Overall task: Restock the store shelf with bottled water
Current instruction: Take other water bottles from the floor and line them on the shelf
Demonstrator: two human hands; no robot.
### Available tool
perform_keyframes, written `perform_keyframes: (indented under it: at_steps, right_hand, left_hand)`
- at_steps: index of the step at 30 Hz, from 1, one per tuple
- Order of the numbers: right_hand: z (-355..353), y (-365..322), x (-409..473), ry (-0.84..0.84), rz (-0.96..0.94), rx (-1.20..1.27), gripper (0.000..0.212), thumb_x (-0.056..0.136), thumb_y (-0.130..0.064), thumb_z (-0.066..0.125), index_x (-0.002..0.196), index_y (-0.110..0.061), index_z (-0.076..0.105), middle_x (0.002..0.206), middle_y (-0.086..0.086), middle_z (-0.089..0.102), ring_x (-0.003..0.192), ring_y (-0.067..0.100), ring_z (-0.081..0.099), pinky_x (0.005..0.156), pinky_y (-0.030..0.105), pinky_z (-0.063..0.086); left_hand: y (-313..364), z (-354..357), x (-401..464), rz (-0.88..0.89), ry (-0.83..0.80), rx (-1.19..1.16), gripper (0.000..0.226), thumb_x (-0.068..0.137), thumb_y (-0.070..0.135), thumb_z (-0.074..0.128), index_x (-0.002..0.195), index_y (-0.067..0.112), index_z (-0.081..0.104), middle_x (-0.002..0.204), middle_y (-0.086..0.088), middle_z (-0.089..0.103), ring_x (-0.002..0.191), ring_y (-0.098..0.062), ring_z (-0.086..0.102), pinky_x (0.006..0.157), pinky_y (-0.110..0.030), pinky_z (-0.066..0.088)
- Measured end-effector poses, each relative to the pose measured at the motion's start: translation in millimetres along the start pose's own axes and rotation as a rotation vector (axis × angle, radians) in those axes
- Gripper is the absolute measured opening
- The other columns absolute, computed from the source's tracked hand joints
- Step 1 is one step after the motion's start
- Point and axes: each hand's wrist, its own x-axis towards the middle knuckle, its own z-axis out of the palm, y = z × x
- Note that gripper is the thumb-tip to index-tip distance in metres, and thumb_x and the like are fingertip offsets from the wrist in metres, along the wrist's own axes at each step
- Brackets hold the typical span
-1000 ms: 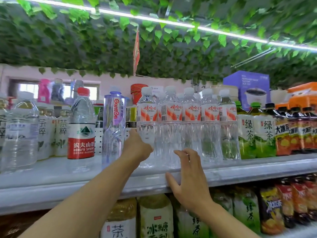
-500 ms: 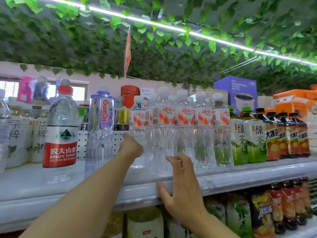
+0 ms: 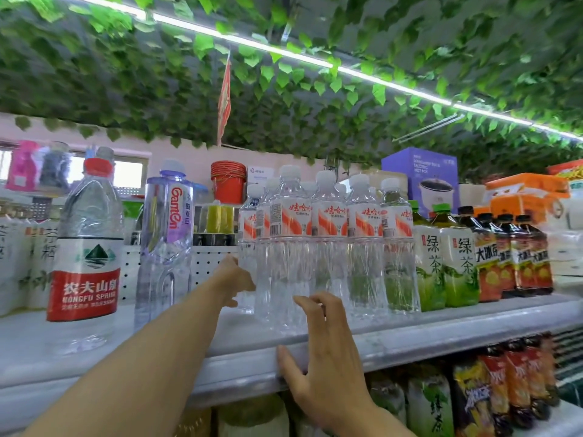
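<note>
Two arms reach up: left hand [image 3: 235,280] grips water bottle [image 3: 249,247]; right hand [image 3: 321,351] spread on shelf [image 3: 441,337] edge

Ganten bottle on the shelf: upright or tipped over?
Upright. The Ganten bottle stands on its base on the shelf, cap at the top, apart from both hands.

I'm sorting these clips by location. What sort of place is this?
Most likely a small grocery or convenience store: a shelf lined with bottled water, green tea bottles beside them, and a boxed hot pot stacked behind.
</note>
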Motion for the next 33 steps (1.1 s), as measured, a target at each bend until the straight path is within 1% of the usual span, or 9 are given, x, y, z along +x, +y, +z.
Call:
perform_keyframes:
  at_steps: [5,9,14,17,20,25,29,31,33]
  right_hand:
    - [1.1,1.3,-0.7,0.001,-0.012,-0.010,0.059,0.075,-0.059,0.037,0.127,-0.039,0.017,0.131,-0.012,0.018,0.114,0.002,0.025,0.094,0.016,0.030]
    - [0.8,2.1,-1.1,0.015,-0.013,-0.005,0.059,0.076,-0.058,0.038,0.128,-0.038,0.019,0.131,-0.012,0.019,0.115,0.003,0.027,0.095,0.019,0.034]
    - [1.8,2.4,-1.0,0.007,-0.009,-0.006,0.060,0.076,-0.059,0.038,0.128,-0.039,0.017,0.130,-0.013,0.017,0.114,0.002,0.026,0.095,0.018,0.034]
    - [2.7,1.5,-1.7,0.019,-0.012,0.002,0.060,0.076,-0.058,0.040,0.128,-0.038,0.018,0.130,-0.012,0.018,0.114,0.002,0.027,0.096,0.019,0.034]
    - [1.3,0.2,-1.8,0.020,-0.012,0.000,0.059,0.075,-0.058,0.038,0.126,-0.038,0.017,0.130,-0.012,0.018,0.115,0.003,0.026,0.096,0.020,0.035]
    - [-0.1,-0.9,-1.8,0.011,-0.003,0.001,0.058,0.075,-0.058,0.035,0.126,-0.038,0.017,0.130,-0.011,0.019,0.116,0.004,0.027,0.097,0.021,0.035]
    - [2.0,0.2,-2.0,0.018,0.002,-0.007,0.059,0.076,-0.059,0.036,0.128,-0.038,0.018,0.130,-0.010,0.020,0.116,0.005,0.029,0.096,0.020,0.036]
    - [1.8,-0.1,-2.0,0.017,0.009,-0.003,0.059,0.076,-0.059,0.037,0.127,-0.038,0.019,0.129,-0.010,0.021,0.114,0.005,0.030,0.094,0.019,0.035]
    - [0.8,-0.7,-2.1,0.026,0.011,-0.004,0.058,0.076,-0.058,0.039,0.127,-0.036,0.021,0.128,-0.009,0.022,0.110,0.006,0.031,0.090,0.020,0.037]
  left_hand:
    - [-1.7,-2.3,5.1,0.013,-0.048,0.003,0.050,0.080,-0.015,0.058,0.119,0.010,0.040,0.125,-0.021,0.048,0.118,-0.039,0.047,0.100,-0.052,0.043]
    - [-0.6,0.2,6.9,0.035,-0.071,0.004,0.052,0.082,-0.015,0.056,0.126,0.007,0.040,0.129,-0.023,0.047,0.121,-0.041,0.046,0.099,-0.050,0.044]
    - [-0.3,2.6,8.0,0.037,-0.070,0.024,0.039,0.084,-0.014,0.054,0.114,0.009,0.044,0.128,-0.023,0.050,0.117,-0.040,0.050,0.083,-0.041,0.049]
    - [-2.0,1.7,8.7,0.043,-0.082,0.001,0.030,0.087,-0.011,0.051,0.108,0.009,0.043,0.128,-0.024,0.050,0.118,-0.040,0.049,0.087,-0.043,0.047]
    - [-2.6,2.1,8.4,0.045,-0.073,0.027,0.034,0.085,-0.011,0.055,0.109,0.011,0.043,0.125,-0.022,0.051,0.108,-0.036,0.053,0.081,-0.039,0.049]
    - [-3.0,1.6,8.5,0.051,-0.077,0.039,0.036,0.085,-0.009,0.057,0.112,0.011,0.045,0.120,-0.019,0.054,0.115,-0.036,0.053,0.079,-0.037,0.049]
    - [-2.5,1.4,4.7,0.053,-0.088,0.044,0.042,0.084,-0.009,0.058,0.120,0.009,0.046,0.118,-0.018,0.054,0.104,-0.032,0.054,0.072,-0.034,0.050]
    - [-1.8,1.9,3.5,0.049,-0.090,0.054,0.040,0.083,-0.008,0.060,0.115,0.012,0.047,0.120,-0.017,0.055,0.102,-0.030,0.054,0.067,-0.032,0.051]
    - [-1.1,2.3,2.3,0.042,-0.096,0.048,0.037,0.084,-0.009,0.058,0.110,0.014,0.045,0.122,-0.018,0.054,0.102,-0.030,0.053,0.071,-0.034,0.051]
